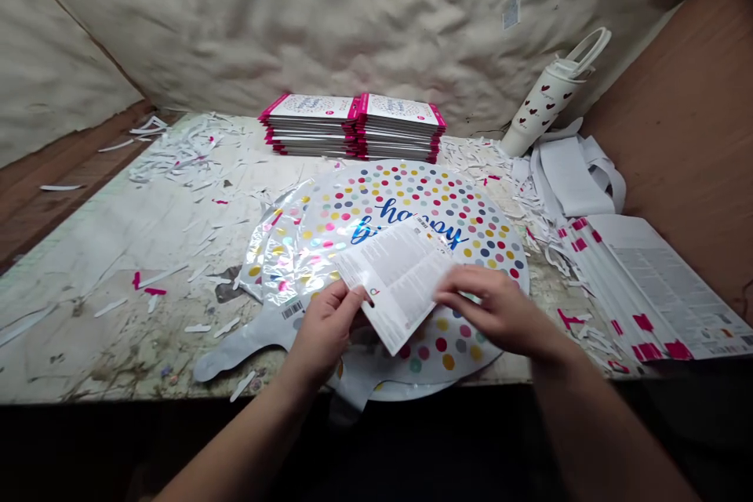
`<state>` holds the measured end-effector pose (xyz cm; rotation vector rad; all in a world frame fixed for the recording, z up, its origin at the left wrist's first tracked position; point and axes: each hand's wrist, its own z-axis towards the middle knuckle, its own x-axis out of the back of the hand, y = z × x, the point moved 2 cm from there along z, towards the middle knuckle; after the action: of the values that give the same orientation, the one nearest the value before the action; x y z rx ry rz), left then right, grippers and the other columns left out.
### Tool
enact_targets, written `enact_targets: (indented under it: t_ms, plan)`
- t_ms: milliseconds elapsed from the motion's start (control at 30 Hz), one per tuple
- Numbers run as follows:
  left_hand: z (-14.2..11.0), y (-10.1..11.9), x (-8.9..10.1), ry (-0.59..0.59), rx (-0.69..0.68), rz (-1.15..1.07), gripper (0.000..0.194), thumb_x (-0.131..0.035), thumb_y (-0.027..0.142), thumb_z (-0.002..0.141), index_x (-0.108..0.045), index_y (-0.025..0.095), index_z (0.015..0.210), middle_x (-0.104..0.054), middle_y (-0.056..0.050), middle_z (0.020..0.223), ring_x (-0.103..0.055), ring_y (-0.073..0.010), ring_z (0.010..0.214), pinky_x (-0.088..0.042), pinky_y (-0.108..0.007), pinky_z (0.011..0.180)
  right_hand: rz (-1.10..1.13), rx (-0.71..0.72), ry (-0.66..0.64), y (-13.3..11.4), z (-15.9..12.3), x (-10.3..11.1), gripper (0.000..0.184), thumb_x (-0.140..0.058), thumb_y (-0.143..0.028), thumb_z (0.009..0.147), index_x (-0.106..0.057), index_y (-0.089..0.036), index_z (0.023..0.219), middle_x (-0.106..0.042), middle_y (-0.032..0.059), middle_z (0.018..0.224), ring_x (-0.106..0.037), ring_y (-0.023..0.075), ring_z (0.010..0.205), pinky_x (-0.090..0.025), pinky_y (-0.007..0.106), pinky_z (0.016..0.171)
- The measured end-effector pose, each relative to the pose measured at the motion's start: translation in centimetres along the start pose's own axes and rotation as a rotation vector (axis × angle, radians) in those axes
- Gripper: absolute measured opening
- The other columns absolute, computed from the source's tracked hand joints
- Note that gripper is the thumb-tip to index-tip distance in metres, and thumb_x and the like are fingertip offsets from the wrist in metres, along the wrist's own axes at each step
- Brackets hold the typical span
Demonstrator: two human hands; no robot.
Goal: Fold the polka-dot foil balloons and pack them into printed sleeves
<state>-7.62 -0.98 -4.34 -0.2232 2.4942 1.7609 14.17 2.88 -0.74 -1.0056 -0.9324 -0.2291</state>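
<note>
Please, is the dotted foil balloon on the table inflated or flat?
Flat. The dotted foil balloon lies spread on the worktop, with no puffed shape and its tail lying flat.

Scuffed, stained white workbench (100,345) in front of me. Two stacks of packaged balloons (353,125) side by side, top centre. Polka-dot foil balloon (464,208) lying flat mid-bench. White paper offcuts (182,153) upper left, more scattered across bench and back right. Heart-print white tumbler (544,98) tilted, upper right. Magenta-marked printed sheets (652,290) lower right.
</note>
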Motion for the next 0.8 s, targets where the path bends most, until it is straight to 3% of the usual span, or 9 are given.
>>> enact_targets:
  t_ms: [67,167,233,333,433,500,600,667,800]
  plan:
    - [-0.2,1.5,0.4,0.024,-0.107,0.225,0.03,-0.064,0.035,0.073,-0.057,0.019,0.096,-0.063,-0.001,0.075,-0.06,-0.016,0.067,-0.046,-0.023,0.058,-0.333,-0.201,0.019,1.5,-1.4,3.1,0.035,-0.049,-0.038,0.085,-0.059,-0.02,0.056,-0.058,0.004,0.056,-0.059,0.0205,0.06,-0.05,0.036,0.059]
    - [-0.6,4.7,-0.4,-0.042,-0.336,0.551,0.037,-0.059,0.027,0.076,-0.052,0.023,0.113,-0.064,0.0,0.074,-0.059,-0.0152,0.063,-0.046,-0.024,0.059,-0.531,-0.203,0.321,1.1,-1.8,6.5,0.032,-0.059,-0.046,0.075,-0.064,-0.019,0.094,-0.063,0.0138,0.1,-0.056,0.0342,0.1,-0.047,0.052,0.079]
    - [-0.6,6.9,-1.4,-0.107,-0.519,0.637,0.041,-0.058,0.023,0.077,-0.051,0.027,0.117,-0.067,0.0,0.078,-0.062,-0.0158,0.068,-0.048,-0.027,0.07,-0.359,-0.001,0.374,-0.4,-0.5,6.6,0.048,-0.065,-0.042,0.073,-0.055,-0.022,0.115,-0.055,0.0116,0.12,-0.046,0.0318,0.117,-0.041,0.05,0.093]
    - [0.1,9.3,-1.7,-0.035,-0.757,0.474,0.056,-0.067,0.021,0.069,-0.049,0.029,0.122,-0.066,-0.003,0.105,-0.061,-0.0207,0.095,-0.044,-0.033,0.09,0.032,0.186,0.385,-2.2,2.1,5.1,0.021,-0.062,-0.027,0.079,-0.062,-0.028,0.1,-0.066,0.0033,0.101,-0.06,0.0221,0.099,-0.049,0.04,0.088]
    - [1.7,9.9,-0.5,-0.134,-0.733,0.407,0.049,-0.067,0.025,0.072,-0.053,0.026,0.119,-0.063,-0.004,0.112,-0.061,-0.0215,0.096,-0.049,-0.032,0.084,0.36,0.109,0.536,-1.8,4.1,3.6,0.01,-0.062,-0.021,0.079,-0.064,-0.027,0.087,-0.068,-0.0003,0.082,-0.065,0.0162,0.074,-0.055,0.03,0.067]
    - [2.8,10.4,0.9,-0.171,-0.769,0.588,0.027,-0.058,0.025,0.08,-0.063,0.023,0.106,-0.069,-0.003,0.1,-0.065,-0.0188,0.084,-0.051,-0.029,0.076,0.492,0.059,0.571,-0.8,4.7,3.2,0.021,-0.066,-0.025,0.076,-0.062,-0.026,0.096,-0.068,0.0021,0.091,-0.065,0.0181,0.082,-0.055,0.032,0.071]
    - [5.3,13.2,4.4,0.268,-1.053,0.987,0.025,-0.055,0.023,0.083,-0.065,0.021,0.105,-0.068,-0.003,0.104,-0.063,-0.0191,0.092,-0.048,-0.031,0.084,0.538,-0.068,0.578,1.4,4.4,3.4,0.042,-0.067,-0.031,0.074,-0.054,-0.023,0.114,-0.063,0.0069,0.106,-0.06,0.0221,0.099,-0.05,0.039,0.087]
    - [8.5,15.5,6.7,0.585,-1.058,1.297,0.034,-0.045,0.022,0.088,-0.055,0.022,0.12,-0.06,-0.004,0.12,-0.054,-0.0216,0.109,-0.042,-0.036,0.092,0.485,-0.207,0.595,3.1,3.3,3.6,0.04,-0.064,-0.031,0.077,-0.053,-0.023,0.114,-0.065,0.0065,0.101,-0.061,0.0208,0.096,-0.049,0.039,0.089]
    - [18.1,18.1,9.0,0.493,-0.781,1.691,0.04,-0.029,0.014,0.091,-0.046,0.01,0.126,-0.05,-0.013,0.129,-0.046,-0.0236,0.118,-0.038,-0.037,0.096,0.373,-0.401,0.522,6.0,0.3,2.9,0.03,-0.062,-0.033,0.079,-0.058,-0.023,0.108,-0.066,0.0057,0.096,-0.063,0.0197,0.091,-0.052,0.035,0.084]
